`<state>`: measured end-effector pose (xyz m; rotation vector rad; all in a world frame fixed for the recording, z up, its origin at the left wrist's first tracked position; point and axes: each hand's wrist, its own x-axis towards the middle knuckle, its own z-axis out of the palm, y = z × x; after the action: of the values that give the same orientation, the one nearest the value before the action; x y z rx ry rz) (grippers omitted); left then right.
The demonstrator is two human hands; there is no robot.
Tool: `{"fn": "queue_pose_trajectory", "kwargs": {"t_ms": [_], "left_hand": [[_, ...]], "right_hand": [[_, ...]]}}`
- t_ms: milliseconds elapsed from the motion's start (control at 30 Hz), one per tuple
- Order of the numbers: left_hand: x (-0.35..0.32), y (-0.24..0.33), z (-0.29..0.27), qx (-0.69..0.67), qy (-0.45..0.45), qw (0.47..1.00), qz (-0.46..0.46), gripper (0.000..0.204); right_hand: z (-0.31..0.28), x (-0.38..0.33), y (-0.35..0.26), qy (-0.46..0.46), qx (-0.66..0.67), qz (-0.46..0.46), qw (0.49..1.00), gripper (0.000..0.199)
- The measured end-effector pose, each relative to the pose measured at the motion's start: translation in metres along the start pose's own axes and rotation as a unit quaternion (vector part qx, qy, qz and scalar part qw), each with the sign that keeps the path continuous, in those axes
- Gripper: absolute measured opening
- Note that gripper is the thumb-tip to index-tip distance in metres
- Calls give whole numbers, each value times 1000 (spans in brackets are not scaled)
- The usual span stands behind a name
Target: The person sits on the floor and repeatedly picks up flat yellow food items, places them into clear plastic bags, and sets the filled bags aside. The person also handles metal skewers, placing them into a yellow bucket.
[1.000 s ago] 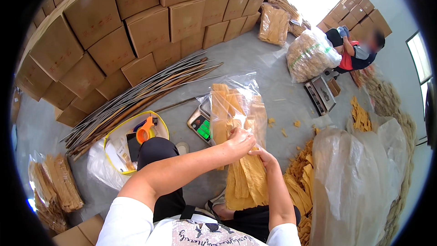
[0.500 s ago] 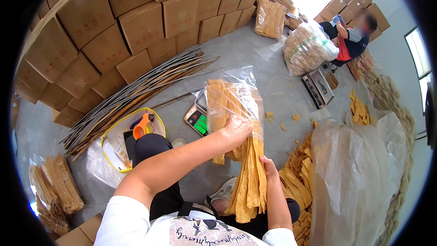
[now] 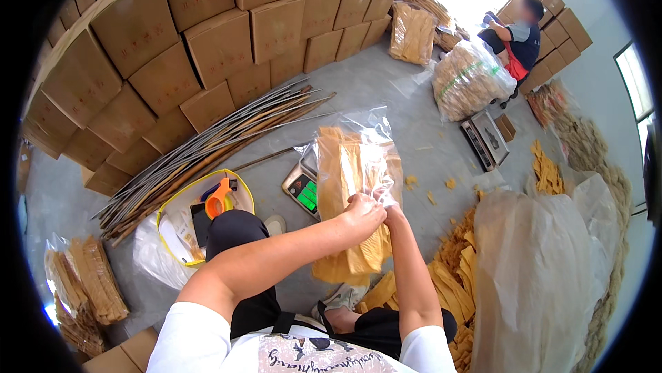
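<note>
Tan dried strips (image 3: pixel 348 166) mostly inside clear plastic bag (image 3: pixel 358 159), upright over the scale (image 3: pixel 303 190) on the floor. Left hand (image 3: pixel 362 213) and right hand (image 3: pixel 392 213) both pinch the bag mouth; lower ends uncovered, bag unsealed.

Stacked cardboard boxes (image 3: pixel 207 49) are lining the floor's far edge. Long metal rods (image 3: pixel 207 149) are lying before them. A yellow basin (image 3: pixel 172 211) is sitting beside a digital scale (image 3: pixel 303 190).
</note>
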<state>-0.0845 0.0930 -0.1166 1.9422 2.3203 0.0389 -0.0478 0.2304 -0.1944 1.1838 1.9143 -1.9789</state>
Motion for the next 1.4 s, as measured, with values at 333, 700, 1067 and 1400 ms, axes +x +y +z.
{"fn": "queue_pose_trajectory", "kwargs": {"t_ms": [333,700,1067,1400], "left_hand": [[1,-3,-4,-11,-24,999,-36,18],[7,-11,15,2,-113,993,-47,32],[10,-10,10,-26,-67,997,-37,15],[5,-14,9,-111,-8,992,-55,18]], "right_hand": [[-2,39,43,-5,-141,-258,956,48],[51,-88,117,311,-246,-262,880,70],[104,-72,127,56,404,-8,913,90],[39,-72,209,313,392,173,848,55]]}}
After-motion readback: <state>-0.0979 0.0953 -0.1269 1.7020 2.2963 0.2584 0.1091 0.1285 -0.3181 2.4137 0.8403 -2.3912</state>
